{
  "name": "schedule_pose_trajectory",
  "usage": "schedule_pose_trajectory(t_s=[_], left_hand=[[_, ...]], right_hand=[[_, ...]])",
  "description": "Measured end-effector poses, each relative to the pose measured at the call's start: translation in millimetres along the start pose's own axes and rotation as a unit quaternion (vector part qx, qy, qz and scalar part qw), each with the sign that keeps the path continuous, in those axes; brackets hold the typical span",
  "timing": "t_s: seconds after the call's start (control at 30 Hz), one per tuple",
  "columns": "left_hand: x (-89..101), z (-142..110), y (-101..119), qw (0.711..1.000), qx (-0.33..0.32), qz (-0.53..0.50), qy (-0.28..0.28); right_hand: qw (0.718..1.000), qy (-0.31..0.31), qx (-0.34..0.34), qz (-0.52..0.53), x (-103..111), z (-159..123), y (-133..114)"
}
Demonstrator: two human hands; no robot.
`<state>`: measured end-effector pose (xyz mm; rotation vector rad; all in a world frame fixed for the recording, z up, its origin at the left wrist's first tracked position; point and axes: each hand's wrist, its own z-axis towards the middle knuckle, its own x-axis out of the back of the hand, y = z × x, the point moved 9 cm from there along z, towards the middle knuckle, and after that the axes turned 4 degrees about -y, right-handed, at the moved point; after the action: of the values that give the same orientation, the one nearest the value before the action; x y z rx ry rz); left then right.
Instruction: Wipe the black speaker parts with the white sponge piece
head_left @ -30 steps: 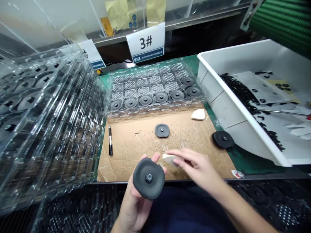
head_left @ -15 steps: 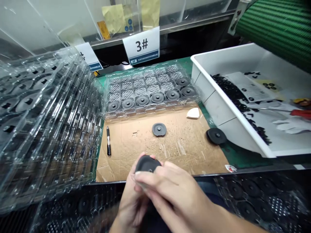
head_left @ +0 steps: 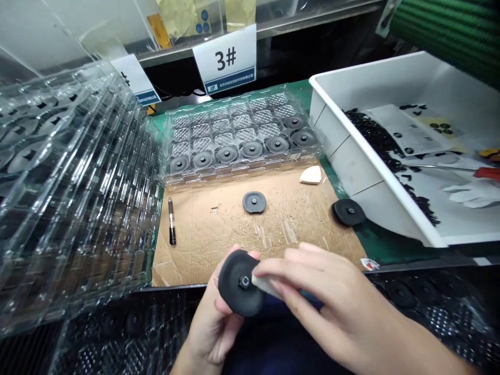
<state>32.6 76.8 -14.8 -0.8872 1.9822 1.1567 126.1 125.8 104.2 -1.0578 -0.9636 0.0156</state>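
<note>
My left hand (head_left: 213, 317) is closed around a round black plastic part (head_left: 236, 299), its dished face tilted up and a small hub at its centre. In my right hand (head_left: 324, 297) a white wedge-shaped sponge (head_left: 267, 285) is pinched between thumb and fingers. The sponge's tip meets the part's face just right of the hub; my fingers hide much of the sponge. A similar black part (head_left: 254, 202) lies on the cardboard (head_left: 203, 250) beyond my hands. Another white wedge (head_left: 311, 175) rests near the cardboard's far right corner.
Behind the cardboard lies a clear tray (head_left: 234, 166) partly filled with black parts. Stacked clear trays (head_left: 97, 208) rise at the left, beside a pen (head_left: 171, 221). To the right are more black parts (head_left: 348, 212) and a white bin (head_left: 375, 172) with small black pieces, a red-handled tool (head_left: 486, 173) and gloves.
My right hand has shifted right with the sponge, uncovering the hub and more of the black part. My left hand still holds the part, whose face now shows more fully.
</note>
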Motion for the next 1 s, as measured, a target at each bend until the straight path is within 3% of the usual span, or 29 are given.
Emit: schedule_pose_trajectory(t_s=[0.1, 0.17, 0.2, 0.27, 0.37, 0.5, 0.6, 0.7, 0.8, 0.87, 1.0], left_hand=[[1.1, 2.3, -6.8, 1.0, 0.022, -0.004, -0.002], [-3.0, 2.4, -6.0, 0.999, 0.032, -0.006, -0.006], [-5.5, 1.9, -3.9, 0.999, 0.033, -0.01, -0.005], [-10.1, 0.1, 0.4, 0.999, 0.037, -0.02, 0.0], [-9.5, -2.7, 2.6, 0.998, 0.049, -0.036, 0.027], [-3.9, -2.7, -0.2, 0.996, 0.06, -0.056, 0.047], [-6.9, 0.0, -2.3, 0.997, 0.058, -0.052, 0.014], [-12.3, 0.7, -5.6, 0.997, 0.051, -0.034, -0.037], [-5.7, -1.5, -7.3, 0.999, 0.027, 0.002, -0.035], [6.7, -3.7, -7.4, 0.999, 0.012, 0.041, 0.004], [27.6, -7.2, -8.9, 0.995, -0.007, 0.064, 0.072]], right_hand=[[0.993, 0.035, 0.092, -0.06, 7.2, 11.1, -9.0], [0.99, 0.037, 0.133, -0.026, 7.5, 19.5, -5.1], [0.993, 0.043, 0.11, 0.005, 8.5, 23.1, 6.0], [0.996, 0.07, -0.005, 0.061, 8.8, 22.4, 41.1], [0.98, 0.053, -0.144, 0.125, -14.3, -2.1, 82.4], [0.963, -0.054, -0.176, 0.198, -63.5, -36.9, 96.6], [0.962, -0.026, -0.211, 0.17, -57.9, -44.6, 103.0], [0.969, 0.104, -0.201, 0.098, -11.9, -34.7, 86.9], [0.987, 0.16, -0.009, 0.035, 17.0, -12.7, 25.9], [0.989, 0.121, 0.086, 0.011, 10.7, -1.9, -5.9], [0.997, 0.057, 0.002, -0.059, -11.6, 14.9, -3.6]])
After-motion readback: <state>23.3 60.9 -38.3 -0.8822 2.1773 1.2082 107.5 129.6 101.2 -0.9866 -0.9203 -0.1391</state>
